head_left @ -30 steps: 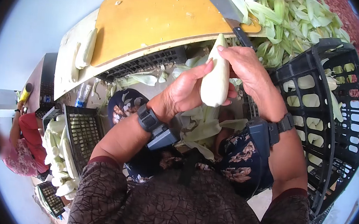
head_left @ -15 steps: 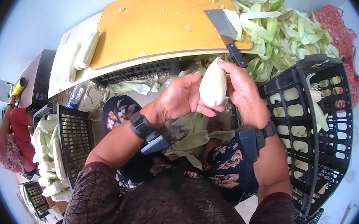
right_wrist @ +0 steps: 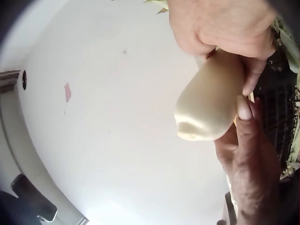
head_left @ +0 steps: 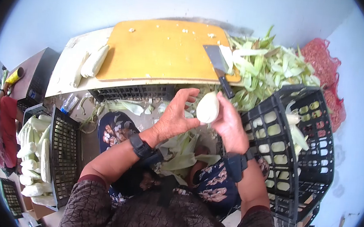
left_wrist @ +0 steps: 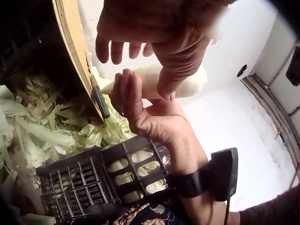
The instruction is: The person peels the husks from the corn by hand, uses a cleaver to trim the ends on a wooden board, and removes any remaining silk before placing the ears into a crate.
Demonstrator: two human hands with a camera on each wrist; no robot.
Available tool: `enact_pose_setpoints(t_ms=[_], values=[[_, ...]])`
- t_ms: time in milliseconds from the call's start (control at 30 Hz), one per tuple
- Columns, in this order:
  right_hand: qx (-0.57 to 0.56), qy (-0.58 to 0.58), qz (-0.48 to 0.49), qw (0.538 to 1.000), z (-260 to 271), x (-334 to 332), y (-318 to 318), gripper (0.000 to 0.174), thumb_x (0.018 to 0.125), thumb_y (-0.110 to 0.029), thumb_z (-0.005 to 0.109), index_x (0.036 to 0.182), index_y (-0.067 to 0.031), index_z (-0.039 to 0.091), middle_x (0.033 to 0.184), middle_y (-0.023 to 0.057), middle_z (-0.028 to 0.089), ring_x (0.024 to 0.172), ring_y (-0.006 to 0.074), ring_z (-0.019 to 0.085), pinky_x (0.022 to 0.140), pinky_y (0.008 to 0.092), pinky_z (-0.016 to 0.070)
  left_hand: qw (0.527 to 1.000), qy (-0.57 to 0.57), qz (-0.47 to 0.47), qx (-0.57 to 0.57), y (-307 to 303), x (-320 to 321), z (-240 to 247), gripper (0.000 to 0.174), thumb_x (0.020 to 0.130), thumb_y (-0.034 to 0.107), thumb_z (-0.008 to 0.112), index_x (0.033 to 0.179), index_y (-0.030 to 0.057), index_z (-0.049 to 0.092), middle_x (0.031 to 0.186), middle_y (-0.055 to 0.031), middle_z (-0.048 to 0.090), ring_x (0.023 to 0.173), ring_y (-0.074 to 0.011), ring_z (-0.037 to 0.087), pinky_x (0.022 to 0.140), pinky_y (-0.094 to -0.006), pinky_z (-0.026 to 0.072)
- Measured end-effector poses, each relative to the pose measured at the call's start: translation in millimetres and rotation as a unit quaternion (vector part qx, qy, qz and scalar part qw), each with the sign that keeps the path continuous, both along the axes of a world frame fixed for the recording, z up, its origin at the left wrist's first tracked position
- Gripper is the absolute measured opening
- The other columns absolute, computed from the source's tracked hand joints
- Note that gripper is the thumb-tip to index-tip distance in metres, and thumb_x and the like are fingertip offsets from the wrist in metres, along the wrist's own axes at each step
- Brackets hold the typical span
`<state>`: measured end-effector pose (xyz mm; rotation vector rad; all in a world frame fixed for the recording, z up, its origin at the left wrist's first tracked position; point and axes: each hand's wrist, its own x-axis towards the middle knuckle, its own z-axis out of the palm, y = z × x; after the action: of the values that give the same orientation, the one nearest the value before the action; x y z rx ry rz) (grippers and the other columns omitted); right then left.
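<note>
A pale, smooth ear of corn [head_left: 208, 109] is held up in front of my body, its blunt end towards me. My right hand [head_left: 228, 125] grips it from the right, fingers wrapped round its narrower end in the right wrist view, where the blunt end of the corn [right_wrist: 206, 101] juts out. On the other side, my left hand [head_left: 175, 116] has its fingers spread away from the corn. In the left wrist view the left thumb [left_wrist: 169, 84] lies against the corn's side, with the other fingers loose above.
A cleaver [head_left: 217, 64] lies on the yellow cutting board [head_left: 153, 50], husks [head_left: 259, 72] heaped beside it. Two ears [head_left: 93, 61] lie at the board's left. Black crates [head_left: 305, 167] of corn stand either side of me. Another person [head_left: 6, 119] is at far left.
The corn has tipped so its blunt end faces me more. My left fingers have come off it and spread. The head view has tilted up, so the board appears lower.
</note>
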<state>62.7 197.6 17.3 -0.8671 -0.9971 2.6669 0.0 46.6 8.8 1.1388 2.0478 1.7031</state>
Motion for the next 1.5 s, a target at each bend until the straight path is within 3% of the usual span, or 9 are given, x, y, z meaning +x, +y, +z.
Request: enact_pose_setpoints(t_ms=[367,433,500,567,767,1200,1400,1467,1500], values=[[0.067,0.006,0.205,0.977,16,-6,-32,0.03,0.088,-0.031,0.047,0.1,-0.0044,0.053,0.085,0.0098,0.062,0.066,0.016,0.062,0.055,0.0281,0.05,0.986,-0.025,-0.064,0.151,-14,-17,17,0.058,0.076,0.024,0.063,0.124,-0.0002,0.041,0.119,-0.0096,0.045,0.111,-0.0192,0.044,0.096,-0.0318,0.0331],[0.474,-0.11,0.133,0.863,10,-16,-18,0.028,0.086,-0.025,0.049,0.098,-0.0009,0.056,0.084,0.0143,0.063,0.072,0.0293,0.062,0.063,0.0381,0.0498,0.957,-0.175,-0.058,0.224,-21,-20,25,0.058,0.08,0.027,0.059,0.127,0.0,0.037,0.118,-0.0071,0.046,0.106,-0.0186,0.048,0.093,-0.0318,0.0364],[0.779,-0.185,0.032,0.598,14,-23,-3,0.029,0.083,-0.024,0.053,0.091,0.0029,0.057,0.08,0.0199,0.062,0.073,0.0341,0.06,0.065,0.0412,0.0462,0.931,-0.242,-0.051,0.268,-25,-22,23,0.059,0.083,0.029,0.056,0.13,0.0027,0.031,0.113,-0.007,0.048,0.1,-0.0193,0.052,0.089,-0.0325,0.0405],[0.839,-0.207,-0.006,0.503,5,-31,21,0.032,0.079,-0.024,0.057,0.091,0.0045,0.054,0.083,0.023,0.059,0.078,0.038,0.058,0.07,0.0445,0.0436,0.861,-0.382,-0.073,0.327,-28,-25,25,0.058,0.084,0.029,0.055,0.13,0.0049,0.029,0.109,-0.0084,0.049,0.098,-0.021,0.054,0.085,-0.0335,0.0437],[0.845,-0.299,0.057,0.44,-19,-48,51,0.031,0.076,-0.023,0.061,0.091,0.0016,0.05,0.086,0.0224,0.059,0.085,0.0383,0.057,0.072,0.0459,0.0432,0.862,-0.395,-0.066,0.312,-25,-31,24,0.055,0.083,0.024,0.058,0.128,0.0057,0.032,0.108,-0.0081,0.049,0.093,-0.0198,0.055,0.083,-0.0328,0.0453],[0.853,-0.308,0.073,0.414,-41,-69,62,0.025,0.071,-0.008,0.059,0.089,0.0049,0.048,0.076,0.0233,0.06,0.072,0.0373,0.06,0.066,0.043,0.0473,0.921,-0.313,-0.075,0.219,-16,-33,20,0.056,0.079,0.02,0.062,0.126,0.001,0.037,0.108,-0.0065,0.052,0.096,-0.0129,0.049,0.084,-0.0269,0.04],[0.776,-0.241,-0.039,0.581,-54,-69,73,0.014,0.072,-0.011,0.061,0.077,-0.0009,0.051,0.067,0.0151,0.059,0.052,0.027,0.057,0.047,0.0345,0.0452,0.897,-0.366,-0.073,0.238,-9,-34,15,0.057,0.079,0.023,0.062,0.125,0.0012,0.036,0.102,-0.0072,0.052,0.09,-0.0149,0.052,0.079,-0.028,0.0427],[0.448,-0.132,0.024,0.884,-26,-65,69,0.019,0.076,-0.017,0.064,0.072,-0.0039,0.051,0.059,0.0055,0.054,0.042,0.0134,0.047,0.037,0.0246,0.0381,0.892,-0.375,-0.073,0.244,-7,-33,13,0.057,0.078,0.022,0.063,0.123,0.0013,0.036,0.101,-0.0076,0.052,0.089,-0.0157,0.053,0.078,-0.0285,0.0434],[0.448,-0.132,0.021,0.884,-14,-62,62,0.019,0.076,-0.017,0.064,0.072,-0.0039,0.051,0.059,0.0055,0.054,0.042,0.0134,0.047,0.037,0.0246,0.0381,0.899,-0.365,-0.054,0.237,-7,-33,12,0.057,0.077,0.02,0.064,0.123,0.0014,0.036,0.1,-0.0081,0.051,0.088,-0.0165,0.054,0.078,-0.0294,0.0442]])
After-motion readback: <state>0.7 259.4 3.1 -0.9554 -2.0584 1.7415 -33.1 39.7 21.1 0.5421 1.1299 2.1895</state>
